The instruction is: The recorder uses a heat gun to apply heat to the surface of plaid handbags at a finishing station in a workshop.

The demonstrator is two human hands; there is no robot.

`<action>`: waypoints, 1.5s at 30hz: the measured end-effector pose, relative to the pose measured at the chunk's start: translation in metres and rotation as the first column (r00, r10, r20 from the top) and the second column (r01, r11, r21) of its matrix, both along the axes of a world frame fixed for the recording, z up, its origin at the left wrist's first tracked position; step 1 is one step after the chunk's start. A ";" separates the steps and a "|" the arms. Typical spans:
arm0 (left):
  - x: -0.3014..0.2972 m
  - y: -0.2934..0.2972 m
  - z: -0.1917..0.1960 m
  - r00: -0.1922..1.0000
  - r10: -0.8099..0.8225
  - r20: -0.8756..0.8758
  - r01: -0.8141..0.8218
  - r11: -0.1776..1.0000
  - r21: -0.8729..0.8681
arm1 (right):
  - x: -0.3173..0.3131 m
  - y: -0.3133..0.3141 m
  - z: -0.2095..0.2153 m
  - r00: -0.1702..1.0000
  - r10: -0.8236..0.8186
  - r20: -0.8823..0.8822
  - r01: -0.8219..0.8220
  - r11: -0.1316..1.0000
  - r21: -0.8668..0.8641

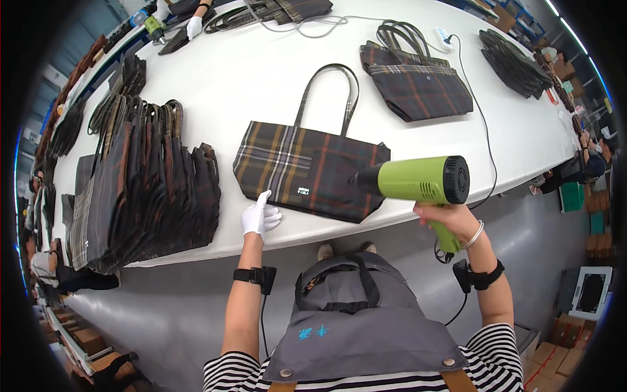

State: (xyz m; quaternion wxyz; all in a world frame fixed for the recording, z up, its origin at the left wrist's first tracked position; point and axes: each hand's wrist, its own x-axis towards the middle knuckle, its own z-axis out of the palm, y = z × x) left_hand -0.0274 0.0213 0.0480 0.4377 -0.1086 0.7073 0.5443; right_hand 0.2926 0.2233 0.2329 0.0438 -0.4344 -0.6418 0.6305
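Note:
A dark plaid tote bag [310, 170] lies flat before me, its two handles pointing to the far side. My left hand [260, 218], in a white glove, rests at its near edge; the fingers are apart and one fingertip touches the cloth beside a small pale print. My bare right hand [450, 219] is closed around the handle of a green heat gun [415, 178]. The gun's black nozzle points left over the right part of the bag. Whether it touches the cloth, I cannot tell.
A row of similar bags [147, 186] stands packed together on the left of the white table [215, 85]. Another bag [424, 81] lies at the far right, near a power strip [444, 40] and cable. Across the table, a co-worker's gloved hand [194, 27] is near another green heat gun [154, 29].

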 end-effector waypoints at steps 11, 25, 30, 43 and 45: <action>-0.008 -0.003 0.006 1.000 0.012 -0.008 -0.012 1.000 0.014 | -0.031 0.011 -0.027 0.995 -0.044 -0.090 0.058 0.986 0.159; -0.019 -0.012 0.002 0.999 -0.009 0.048 0.008 1.000 0.019 | -0.064 -0.001 -0.003 0.986 0.143 -0.091 -0.142 0.990 0.010; -0.022 -0.014 0.005 0.999 0.019 0.033 -0.019 1.000 0.023 | -0.059 -0.017 0.008 0.968 0.237 -0.078 -0.239 0.971 -0.018; -0.026 -0.034 0.002 0.989 0.146 0.036 -0.149 0.982 0.118 | -0.127 -0.002 -0.023 0.982 0.161 -0.100 -0.145 0.979 0.146; -0.027 -0.041 0.000 0.989 0.127 0.080 -0.134 0.986 0.096 | -0.147 0.002 -0.024 0.985 0.143 -0.099 -0.124 0.977 0.175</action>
